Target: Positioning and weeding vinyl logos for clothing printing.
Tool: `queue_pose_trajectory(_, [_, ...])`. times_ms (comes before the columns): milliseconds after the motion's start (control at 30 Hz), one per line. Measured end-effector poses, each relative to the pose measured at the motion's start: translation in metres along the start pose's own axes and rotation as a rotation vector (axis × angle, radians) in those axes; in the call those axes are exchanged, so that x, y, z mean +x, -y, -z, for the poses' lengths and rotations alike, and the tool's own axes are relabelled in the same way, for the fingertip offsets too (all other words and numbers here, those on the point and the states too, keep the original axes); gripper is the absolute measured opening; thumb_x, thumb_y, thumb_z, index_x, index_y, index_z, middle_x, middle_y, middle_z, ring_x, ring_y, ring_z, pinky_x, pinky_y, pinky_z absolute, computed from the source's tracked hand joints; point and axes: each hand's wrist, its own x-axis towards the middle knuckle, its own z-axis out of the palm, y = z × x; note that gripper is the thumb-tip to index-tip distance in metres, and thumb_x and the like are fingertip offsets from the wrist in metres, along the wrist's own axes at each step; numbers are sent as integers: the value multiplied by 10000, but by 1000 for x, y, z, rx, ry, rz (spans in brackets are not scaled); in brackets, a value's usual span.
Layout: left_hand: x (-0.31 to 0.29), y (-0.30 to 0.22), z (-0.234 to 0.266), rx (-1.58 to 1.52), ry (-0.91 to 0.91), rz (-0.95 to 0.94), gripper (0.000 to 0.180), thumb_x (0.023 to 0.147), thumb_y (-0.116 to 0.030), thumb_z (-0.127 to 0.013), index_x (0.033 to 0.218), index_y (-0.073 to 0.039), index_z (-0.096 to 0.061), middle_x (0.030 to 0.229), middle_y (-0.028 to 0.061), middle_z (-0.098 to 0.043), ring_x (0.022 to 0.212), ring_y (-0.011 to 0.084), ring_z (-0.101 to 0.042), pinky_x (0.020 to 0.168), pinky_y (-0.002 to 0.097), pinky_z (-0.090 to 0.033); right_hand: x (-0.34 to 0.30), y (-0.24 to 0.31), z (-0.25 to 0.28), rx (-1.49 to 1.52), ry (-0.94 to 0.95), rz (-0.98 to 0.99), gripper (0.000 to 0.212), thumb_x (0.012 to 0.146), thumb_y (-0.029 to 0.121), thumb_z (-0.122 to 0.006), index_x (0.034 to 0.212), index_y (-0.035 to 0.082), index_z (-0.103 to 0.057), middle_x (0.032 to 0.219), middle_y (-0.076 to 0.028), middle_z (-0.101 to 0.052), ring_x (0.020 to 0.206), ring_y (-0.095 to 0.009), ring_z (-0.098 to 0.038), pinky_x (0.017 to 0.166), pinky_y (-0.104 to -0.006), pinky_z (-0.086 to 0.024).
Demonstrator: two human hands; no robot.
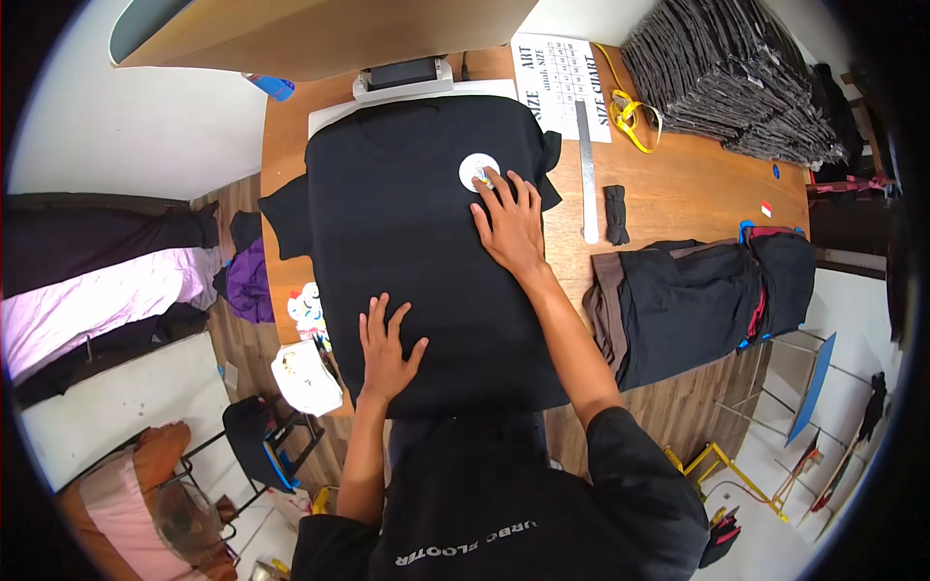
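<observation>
Past our worn shirt, we should flatten the black T-shirt with spread left hand at seven o'clock, spread right hand steadying the round sticker at one.

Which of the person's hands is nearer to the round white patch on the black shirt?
Right. The right hand lies partly over the white patch; the left hand is over the shirt, lower and left of the patch.

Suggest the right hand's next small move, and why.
Probably press on the round white disc with the right hand: its fingers reach over the disc's lower right part on the black T-shirt, and the left hand lies spread on the T-shirt, perhaps steadying it.
</observation>
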Motion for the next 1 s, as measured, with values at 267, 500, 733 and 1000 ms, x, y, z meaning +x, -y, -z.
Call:
queue_pose_trajectory(267, [0, -9, -9, 20, -1, 1, 603, 892, -289, -684, 1412, -96, -448, 1563, 201, -261, 1476, 395, -193, 1189, 547, -128, -9, -12, 4, 64, -39, 4, 313, 938, 219, -602, 1231, 114, -629, 1313, -81, -566, 1250, -317, -470, 1052, -457, -339])
queue_pose_trajectory(500, [-8, -15, -11, 21, -1, -12, 601, 898, -294, -679, 1415, -93, -448, 1563, 198, -261, 1476, 392, -194, 1189, 550, -129, -19, -14, 9, 81, -69, 4, 260, 929, 202, -614, 1167, 106, -658, 1246, -78, -592, 1237, -309, -486, 1042, -453, -345])
queue_pose_trajectory(733, [-16, -18, -9, 24, 5, -10, 608, 895, -295, -682, 1420, -98, -446, 1566, 194, -261, 1480, 389, -187, 1190, 547, -125, -21, -12, 17, 98, -68, 1, 244, 928, 188, -612, 1153, 106, -662, 1242, -75, -595, 1229, -306, -494, 1039, -445, -349])
queue_pose_trajectory(1000, [-25, -11, -11, 22, 18, -5, 618, 891, -287, -686, 1425, -99, -439, 1570, 193, -253, 1482, 386, -180, 1191, 545, -118, -25, -7, 15, 109, -84, 4, 226, 919, 169, -616, 1130, 99, -663, 1227, -76, -604, 1218, -305, -504, 1033, -443, -357])
